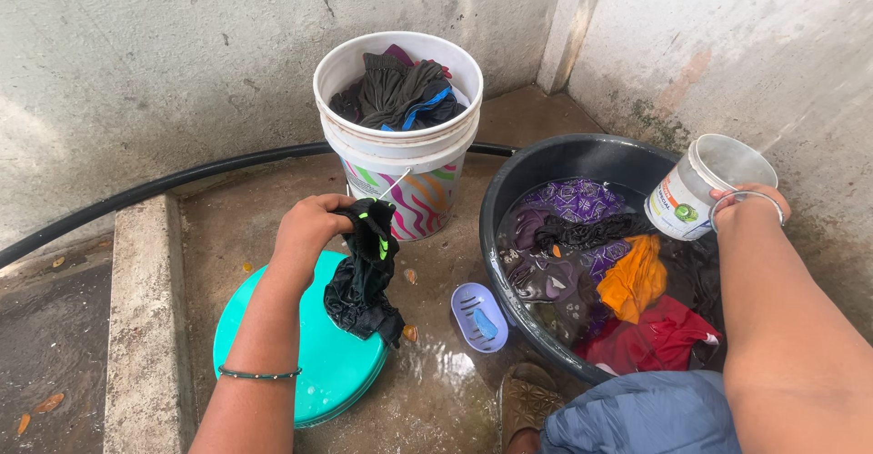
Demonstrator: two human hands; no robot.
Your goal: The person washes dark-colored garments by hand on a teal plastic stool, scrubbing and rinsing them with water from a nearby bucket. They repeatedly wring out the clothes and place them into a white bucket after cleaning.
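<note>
A wet dark garment (364, 277) is gripped in the left hand (309, 227), left of the black wash basin (509, 190), dripping over a teal lid (318, 363). A white tub (705, 186), clasped by the right hand (750, 201), is tilted over the basin's soaking clothes (627, 281).

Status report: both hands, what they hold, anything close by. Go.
Left hand grips wet black garment over teal lid. Right hand holds white tub above black basin of soaking clothes. Soap dish between.

Black wet garment (362, 277) hanging over teal lid; white tub (700, 188) tilted above basin.
</note>
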